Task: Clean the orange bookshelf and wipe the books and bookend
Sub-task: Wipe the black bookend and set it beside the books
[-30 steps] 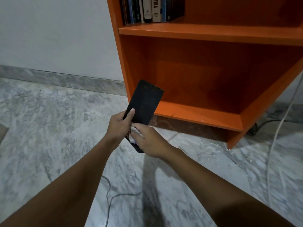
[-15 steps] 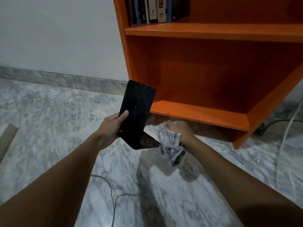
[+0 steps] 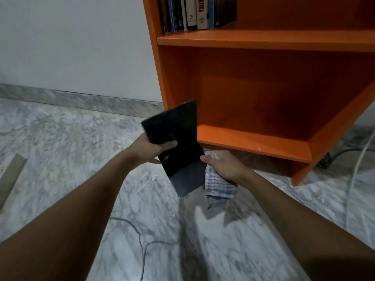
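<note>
Two-handed step: wiping the bookend (image 3: 182, 159).
Left hand (image 3: 150, 148): grips its bend from 9 o'clock.
Right hand (image 3: 223, 165): at 3 o'clock, clutching the cloth (image 3: 220, 189), thumb against the lower plate.
Bookshelf (image 3: 253, 138): at 1 o'clock; books (image 3: 194, 13) at 12.
Next: probably rub the cloth across the plate, holding it steady.

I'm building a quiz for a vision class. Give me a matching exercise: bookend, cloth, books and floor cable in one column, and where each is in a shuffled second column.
Things:
1. black bookend
2. striped cloth
3. books
4. grey cable

Places:
A. standing on the upper shelf
B. lying on the marble floor
C. gripped by the left hand
D. hanging from the right hand

Pairs: 1-C, 2-D, 3-A, 4-B
</note>
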### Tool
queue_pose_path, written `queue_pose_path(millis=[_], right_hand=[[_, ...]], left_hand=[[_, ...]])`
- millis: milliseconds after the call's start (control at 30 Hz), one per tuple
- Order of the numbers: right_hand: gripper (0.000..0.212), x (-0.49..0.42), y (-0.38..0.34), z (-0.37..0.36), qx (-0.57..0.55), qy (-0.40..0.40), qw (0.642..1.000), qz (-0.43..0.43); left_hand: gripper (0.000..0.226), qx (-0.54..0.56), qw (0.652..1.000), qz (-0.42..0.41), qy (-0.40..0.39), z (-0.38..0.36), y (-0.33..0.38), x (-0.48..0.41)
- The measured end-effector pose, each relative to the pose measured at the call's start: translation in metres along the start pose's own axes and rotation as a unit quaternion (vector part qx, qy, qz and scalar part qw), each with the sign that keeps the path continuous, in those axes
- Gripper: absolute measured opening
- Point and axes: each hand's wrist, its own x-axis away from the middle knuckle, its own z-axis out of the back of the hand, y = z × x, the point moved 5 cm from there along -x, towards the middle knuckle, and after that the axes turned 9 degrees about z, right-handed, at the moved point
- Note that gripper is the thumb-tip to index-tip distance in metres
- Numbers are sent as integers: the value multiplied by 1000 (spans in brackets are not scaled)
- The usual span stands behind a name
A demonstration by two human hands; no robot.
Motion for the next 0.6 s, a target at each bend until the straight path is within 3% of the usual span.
queue_pose_path(millis=[100, 200, 267, 333, 433, 467, 600], right_hand=[[38, -3, 1, 4, 157, 19, 987, 32], [23, 2, -4, 9, 319, 143, 936, 33], [18, 10, -19, 13, 338, 242, 905, 95], [21, 11, -38, 6, 360, 277, 868, 202], [18, 7, -52, -42, 348, 136, 878, 300], [17, 8, -50, -60, 364, 95, 866, 329], [21, 3, -20, -81, 435, 69, 820, 365]], left_hand=[[21, -86, 996, 21, -33, -9, 5, 0], [8, -101, 995, 4, -16, -22, 4, 1], [10, -96, 995, -22, 34, -24, -2, -1], [14, -77, 994, -28, 75, -24, -9, -3], [17, -19, 996, -24, 85, -29, -12, -5], [20, -23, 996, -30, 86, -31, -11, -5], [26, -85, 991, -60, 78, -33, -10, -3]])
